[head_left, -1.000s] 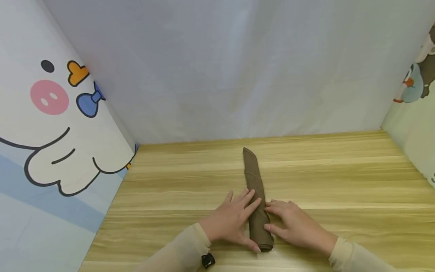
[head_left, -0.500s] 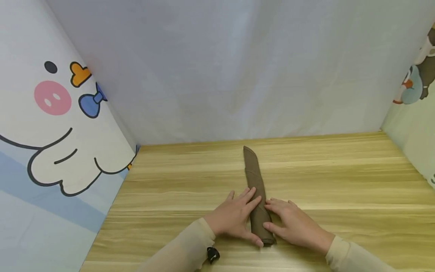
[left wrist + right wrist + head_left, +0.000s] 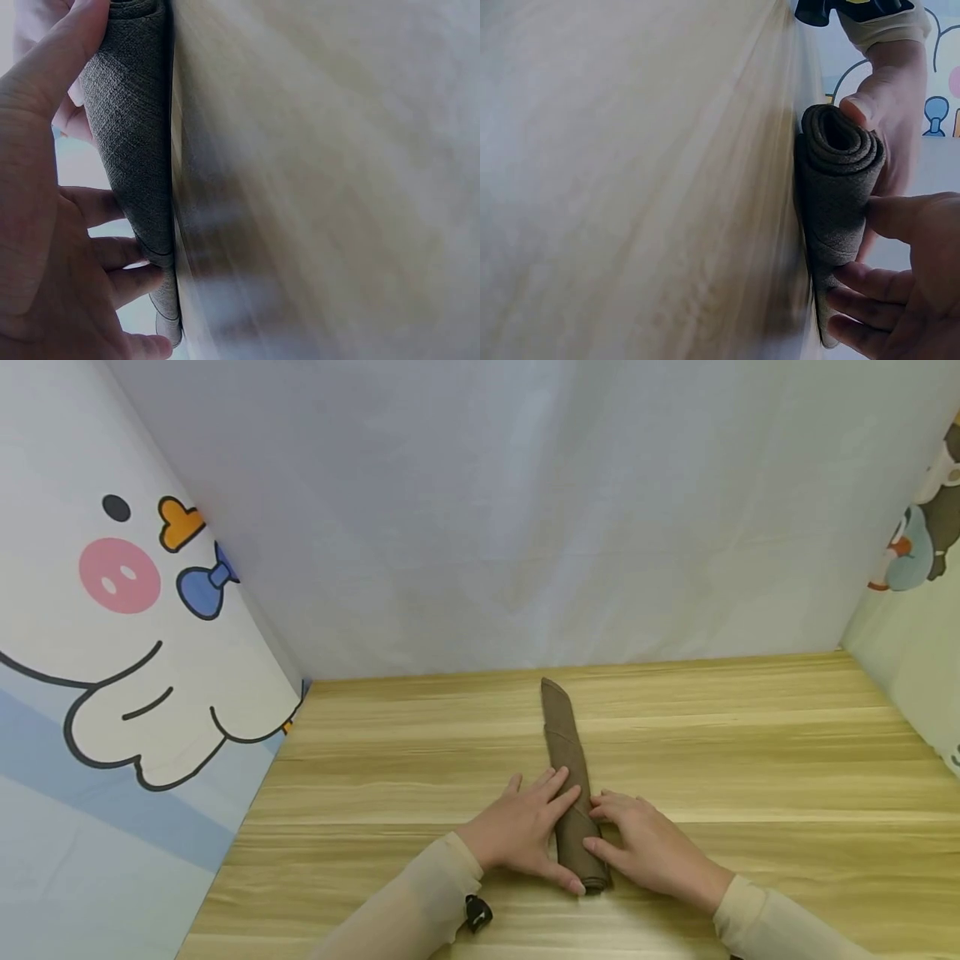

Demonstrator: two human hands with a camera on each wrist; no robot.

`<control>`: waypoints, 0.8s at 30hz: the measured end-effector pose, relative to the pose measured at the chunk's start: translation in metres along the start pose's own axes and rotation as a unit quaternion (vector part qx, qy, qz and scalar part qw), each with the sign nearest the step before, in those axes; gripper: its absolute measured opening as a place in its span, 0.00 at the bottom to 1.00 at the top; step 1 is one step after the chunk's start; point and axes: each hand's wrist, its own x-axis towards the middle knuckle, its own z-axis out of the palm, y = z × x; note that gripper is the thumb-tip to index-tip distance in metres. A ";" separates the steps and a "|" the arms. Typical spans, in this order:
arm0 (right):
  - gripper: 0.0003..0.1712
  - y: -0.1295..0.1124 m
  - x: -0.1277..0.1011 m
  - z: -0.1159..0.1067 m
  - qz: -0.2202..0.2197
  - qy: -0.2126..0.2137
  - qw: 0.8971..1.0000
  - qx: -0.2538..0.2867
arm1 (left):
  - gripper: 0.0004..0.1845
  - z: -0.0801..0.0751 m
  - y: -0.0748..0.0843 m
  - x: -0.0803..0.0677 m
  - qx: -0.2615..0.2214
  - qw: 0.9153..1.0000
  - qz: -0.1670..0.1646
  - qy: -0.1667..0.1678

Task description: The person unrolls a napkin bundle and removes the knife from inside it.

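Observation:
A brown cloth (image 3: 579, 847), rolled into a long narrow tube, lies lengthwise on the wooden table, its far end tapering. My left hand (image 3: 521, 831) rests on the roll's left side with fingers spread, the thumb at the near end. Along the right side, my right hand (image 3: 660, 852) touches the roll with thumb and fingertips, its fingers slightly bent. In the right wrist view the cloth roll (image 3: 836, 202) shows its spiral layers around a hollow centre. The left wrist view has the left thumb and fingers against the cloth roll (image 3: 131, 112).
A pale curtain (image 3: 525, 527) hangs behind the table (image 3: 375, 760). Cartoon-printed panels stand at the left (image 3: 120, 577) and right (image 3: 911, 610). A black device (image 3: 477, 913) is strapped by the left sleeve.
The cloth roll has shifted slightly away from me and to the right, with both hands moving along beside it. Their hold on it looks much the same.

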 end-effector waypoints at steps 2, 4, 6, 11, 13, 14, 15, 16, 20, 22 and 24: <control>0.19 0.000 0.000 0.000 0.005 0.000 1.000 0.003 | 0.68 0.000 0.001 0.000 0.002 1.000 0.001 0.001; 0.18 0.000 0.001 0.001 0.009 0.000 1.000 0.005 | 0.68 -0.001 0.001 0.000 0.004 1.000 0.001 0.000; 0.15 0.000 0.001 0.001 0.014 -0.001 1.000 0.008 | 0.68 -0.001 0.001 0.000 0.005 1.000 0.002 -0.001; 0.09 -0.001 0.003 0.002 0.024 -0.005 1.000 0.019 | 0.68 -0.002 0.002 0.000 0.010 1.000 0.001 -0.002; 0.08 -0.001 0.003 0.002 0.025 -0.008 0.999 0.024 | 0.68 -0.002 0.002 0.000 0.012 1.000 0.001 -0.002; 0.08 -0.001 0.003 0.002 0.024 -0.009 0.999 0.026 | 0.68 -0.002 0.002 -0.001 0.012 1.000 0.001 -0.002; 0.09 -0.002 0.003 0.002 0.025 -0.010 0.999 0.029 | 0.68 -0.002 0.002 -0.001 0.013 1.000 0.001 -0.002; 0.09 -0.002 0.003 0.002 0.024 -0.011 0.999 0.031 | 0.68 -0.002 0.003 -0.001 0.014 1.000 0.002 -0.002; 0.12 -0.002 0.002 0.003 0.024 -0.009 0.999 0.036 | 0.68 -0.002 0.003 -0.001 0.012 1.000 0.002 -0.006; 0.13 -0.002 0.002 0.003 0.026 -0.009 0.999 0.038 | 0.68 -0.003 0.004 -0.001 0.011 1.000 0.001 -0.008; 0.13 -0.003 0.002 0.003 0.030 -0.011 0.999 0.040 | 0.69 -0.003 0.004 -0.001 0.011 1.000 -0.001 -0.011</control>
